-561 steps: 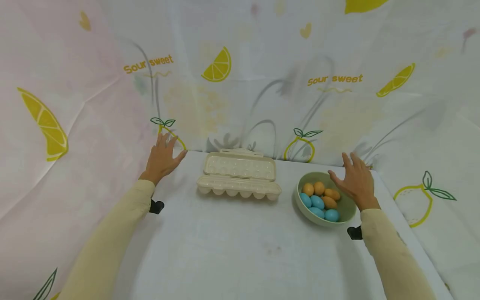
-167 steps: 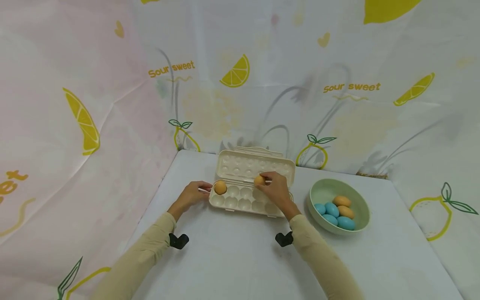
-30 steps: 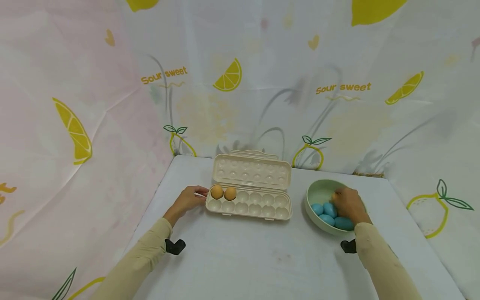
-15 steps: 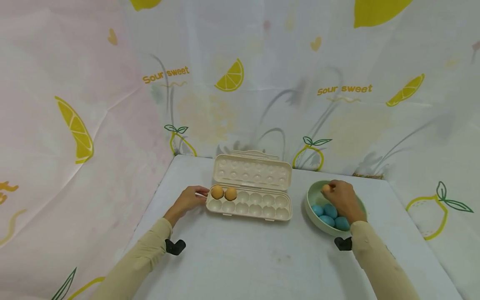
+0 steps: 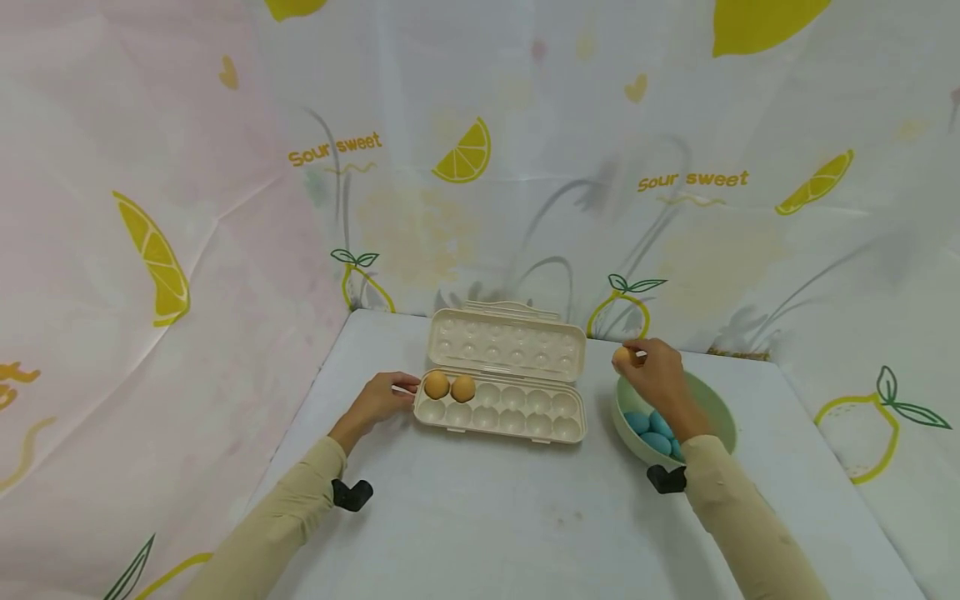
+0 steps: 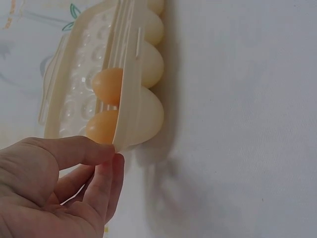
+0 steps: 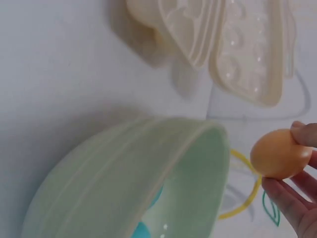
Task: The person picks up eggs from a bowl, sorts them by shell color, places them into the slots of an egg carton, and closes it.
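At the table's left, my left hand pinches the left end of a cream egg carton between thumb and fingertips. The carton lies open, its lid leaning back. Two brown eggs fill the leftmost cups of its back row. My right hand holds another brown egg between thumb and fingers, above the far left rim of a pale green bowl. Blue eggs lie in that bowl, partly covered by the right forearm in the head view.
The white table meets a printed lemon-pattern sheet at its back and left side. A strip of table separates carton and bowl. Black wrist mounts stick out from both sleeves.
Over the last second my right hand has lifted the brown egg out of the bowl and moved it left past the rim. The left hand stays at the carton's end.
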Available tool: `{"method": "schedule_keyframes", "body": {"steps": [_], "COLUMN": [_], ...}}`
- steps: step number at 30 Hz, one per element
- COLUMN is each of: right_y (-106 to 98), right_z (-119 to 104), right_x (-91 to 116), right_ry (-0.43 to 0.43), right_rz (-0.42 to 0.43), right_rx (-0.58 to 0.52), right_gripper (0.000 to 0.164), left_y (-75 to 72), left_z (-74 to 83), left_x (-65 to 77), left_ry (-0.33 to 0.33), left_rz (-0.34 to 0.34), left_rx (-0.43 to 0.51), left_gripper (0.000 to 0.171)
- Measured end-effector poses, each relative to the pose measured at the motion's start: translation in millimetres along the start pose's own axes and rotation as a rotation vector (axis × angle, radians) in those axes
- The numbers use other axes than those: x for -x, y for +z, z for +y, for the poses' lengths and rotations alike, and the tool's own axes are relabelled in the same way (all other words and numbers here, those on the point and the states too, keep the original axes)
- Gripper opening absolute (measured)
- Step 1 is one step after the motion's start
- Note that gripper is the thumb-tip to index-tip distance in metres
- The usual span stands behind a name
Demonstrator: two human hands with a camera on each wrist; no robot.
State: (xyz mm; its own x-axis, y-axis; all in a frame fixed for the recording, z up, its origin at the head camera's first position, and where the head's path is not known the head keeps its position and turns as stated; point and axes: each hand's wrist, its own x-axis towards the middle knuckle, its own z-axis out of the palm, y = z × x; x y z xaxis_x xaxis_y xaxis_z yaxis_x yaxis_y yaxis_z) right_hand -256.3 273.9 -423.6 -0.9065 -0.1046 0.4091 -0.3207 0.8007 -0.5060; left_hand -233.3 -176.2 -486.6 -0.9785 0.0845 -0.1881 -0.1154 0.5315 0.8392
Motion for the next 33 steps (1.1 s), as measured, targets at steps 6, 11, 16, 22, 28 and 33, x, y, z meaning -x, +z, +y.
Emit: {"method": "schedule_keyframes", "body": {"steps": [6,11,16,22,28,33], "right_y": [14.7,33.5,54.4,82.2,104.9,120.6], "right_z": [-20.4,-34.3,-48.0,-63.4,-80.2,-91.6], "right_x": [-4.9,-5.1,-1.4,2.1,7.2,9.6], "right_ry": [0.013,-0.006,-0.060,-0.081,-0.047,-0.048], "right_rz": [-0.010,-0.021,-0.035,-0.060,-0.107,-0.120], "right_rx": [-0.111,-0.151,-0.187,-0.239,-0.311,-0.338], "right_gripper": [0.032,0.032,0.033,0.033,0.032,0.031], "left_y": [-1.7,-1.5,-0.3,-0.3,-0.8,-1.2], "left_z": [0.6,0.1,-0.5,-2.0,-2.8,-2.3], "left_x": [1.2,1.5,0.4,-0.2,-0.2,0.3], "left_ry": [0.022,0.030,0.025,0.023,0.022,0.037], "left_rz": [0.003,0.007,-0.001,-0.002,-0.003,-0.003], "left_rx": [-0.004,-0.010,-0.006,0.008,0.005,0.017], "left_gripper": [0.035,0.035,0.035,0.035,0.036,0.037]}}
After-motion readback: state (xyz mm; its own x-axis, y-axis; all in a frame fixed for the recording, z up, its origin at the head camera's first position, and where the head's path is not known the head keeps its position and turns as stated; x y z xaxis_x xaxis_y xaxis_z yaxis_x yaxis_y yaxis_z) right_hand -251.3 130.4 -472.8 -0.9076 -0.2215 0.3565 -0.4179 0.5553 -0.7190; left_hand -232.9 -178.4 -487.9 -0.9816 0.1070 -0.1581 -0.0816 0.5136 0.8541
